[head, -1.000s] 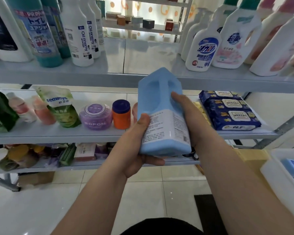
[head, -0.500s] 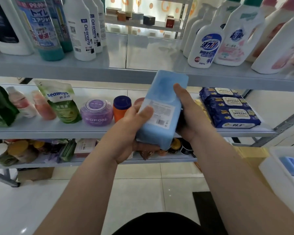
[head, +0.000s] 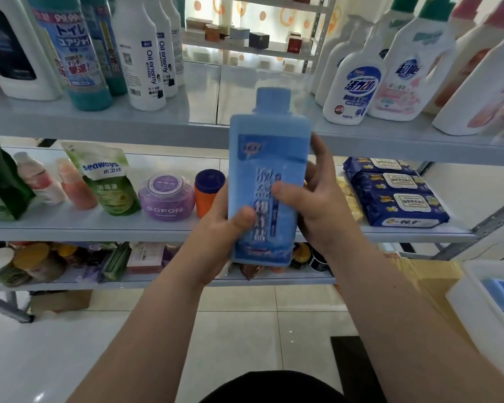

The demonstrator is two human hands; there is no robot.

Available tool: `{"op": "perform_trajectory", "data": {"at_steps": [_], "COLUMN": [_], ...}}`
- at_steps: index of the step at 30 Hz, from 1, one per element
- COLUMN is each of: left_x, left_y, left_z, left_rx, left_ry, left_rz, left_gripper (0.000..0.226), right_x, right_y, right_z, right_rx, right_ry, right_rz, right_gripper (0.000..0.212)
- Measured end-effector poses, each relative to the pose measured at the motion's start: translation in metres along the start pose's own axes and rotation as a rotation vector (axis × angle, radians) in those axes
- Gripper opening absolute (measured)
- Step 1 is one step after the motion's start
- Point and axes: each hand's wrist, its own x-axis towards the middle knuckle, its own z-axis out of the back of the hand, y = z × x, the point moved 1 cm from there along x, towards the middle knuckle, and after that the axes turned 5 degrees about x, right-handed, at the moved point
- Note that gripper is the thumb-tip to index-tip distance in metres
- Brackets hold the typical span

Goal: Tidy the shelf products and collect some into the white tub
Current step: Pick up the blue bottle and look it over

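Observation:
A tall blue bottle [head: 266, 158] with a blue cap stands upright in front of the shelves, its front label facing me. My left hand [head: 221, 228] grips its lower left side with the thumb on the label. My right hand [head: 314, 205] holds the right side, thumb across the front. The white tub [head: 477, 303] sits at the lower right edge with a blue item inside.
The top shelf [head: 157, 123] carries white and teal bottles on the left and white detergent bottles [head: 352, 91] on the right. The middle shelf holds a green pouch [head: 108, 181], a purple jar [head: 166, 196], an orange jar [head: 208, 190] and blue wipe packs [head: 396, 193]. A cardboard box [head: 428, 274] stands beside the tub.
The blue bottle was turned in both hands from its back label and then its base toward me to upright with the front label facing me. My head moved slightly closer.

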Motion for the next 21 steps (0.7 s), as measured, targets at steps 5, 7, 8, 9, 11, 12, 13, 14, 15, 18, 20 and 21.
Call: {"op": "perform_trajectory", "data": {"at_steps": [5,7,8,9,11,12,13,14,15,18,20,21], "left_x": [0.002,0.001,0.000,0.001,0.001,0.001,0.002,0.002,0.003,0.007,0.010,0.012], "left_y": [0.022,0.024,0.023,0.024,0.023,0.023,0.025,0.027,0.028,0.028,0.025,0.023], "left_z": [0.015,0.018,0.020,0.023,0.025,0.025,0.025,0.023,0.021,0.016,0.015,0.014], "left_rx": [0.034,0.028,0.034,0.042,0.049,0.031,-0.014,-0.079,-0.148,-0.288,-0.326,-0.337], "left_ry": [-0.026,-0.026,-0.029,-0.040,-0.061,-0.076,-0.094,-0.103,-0.105,-0.105,-0.091,-0.085], "left_rz": [-0.048,-0.078,-0.091,-0.102,-0.125,-0.123,-0.114,-0.104,-0.098,-0.057,-0.031,-0.024], "left_gripper": [0.107,0.104,0.102,0.099,0.099,0.103,0.105,0.104,0.102,0.107,0.113,0.114], "right_x": [-0.003,-0.004,-0.004,-0.005,-0.005,-0.004,-0.003,-0.002,0.000,0.007,0.010,0.012], "right_y": [-0.008,-0.011,-0.013,-0.013,-0.013,-0.013,-0.012,-0.010,-0.009,-0.003,0.001,0.003], "right_z": [0.003,0.002,0.000,-0.001,-0.005,-0.008,-0.011,-0.014,-0.016,-0.020,-0.021,-0.021], "right_rx": [-0.268,-0.299,-0.313,-0.334,-0.383,-0.398,-0.402,-0.400,-0.392,-0.339,-0.330,-0.328], "right_ry": [0.185,0.202,0.210,0.216,0.213,0.200,0.182,0.163,0.149,0.133,0.123,0.116], "right_rz": [0.092,0.092,0.089,0.089,0.086,0.082,0.078,0.075,0.071,0.070,0.076,0.080], "right_gripper": [0.108,0.112,0.113,0.114,0.115,0.117,0.120,0.124,0.127,0.122,0.112,0.106]}}
